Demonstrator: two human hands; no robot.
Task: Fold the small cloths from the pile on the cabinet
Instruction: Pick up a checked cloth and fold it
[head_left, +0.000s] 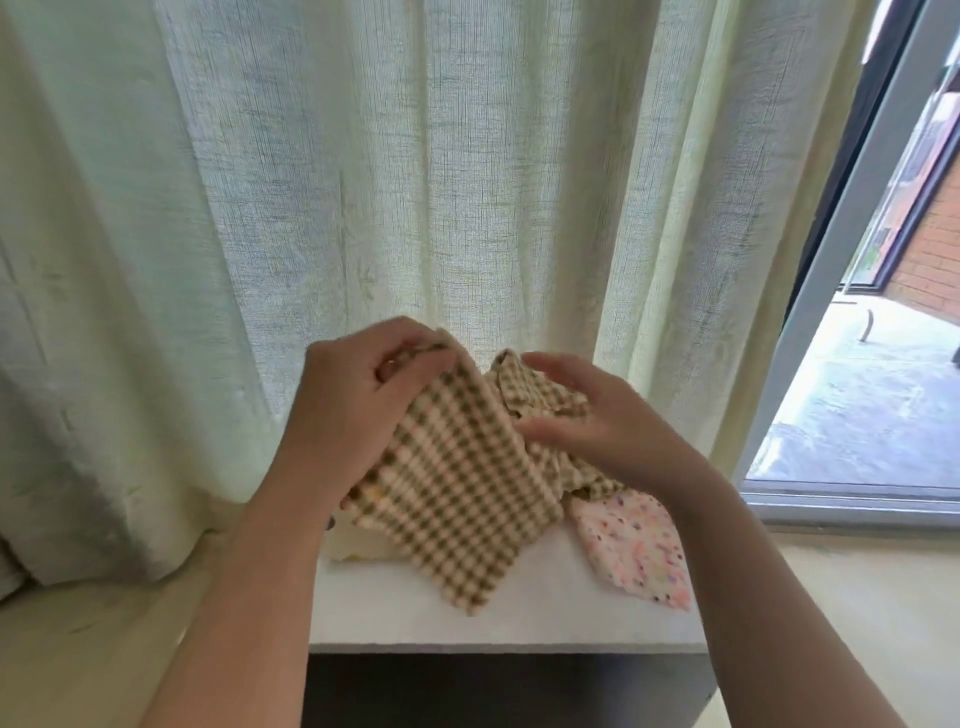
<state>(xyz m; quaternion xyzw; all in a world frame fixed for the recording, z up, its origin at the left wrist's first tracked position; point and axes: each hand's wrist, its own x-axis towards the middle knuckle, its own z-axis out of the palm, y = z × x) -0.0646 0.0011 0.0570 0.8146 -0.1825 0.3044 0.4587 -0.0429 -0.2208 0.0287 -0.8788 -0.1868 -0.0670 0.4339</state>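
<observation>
A: The left hand (363, 400) is seen clamped on an upper corner of the checked cloth (457, 499), fingers curled over the edge. Why is it held so high?

B: It is judged that the cloth is held up off the pile so that its edges can be found. The lower corner is left draped on the cabinet (519, 623) top, which takes the weight.

A: And the right hand (597, 426)?

B: Its fingers are kept fairly straight and spread from the thumb, against the bunched far part of the same cloth. Nothing is pinched by it as far as can be told, though the hand is blurred. A second corner is probably being sought, so that the cloth can be stretched flat.

A: Where is the rest of the pile?

B: A pink speckled cloth (639, 551) is spread on the cabinet under the right wrist, partly covered by the checked one, and a pale cloth (358, 545) is glimpsed beneath the left wrist. No folded stack is seen, so little of the task is judged done.
</observation>
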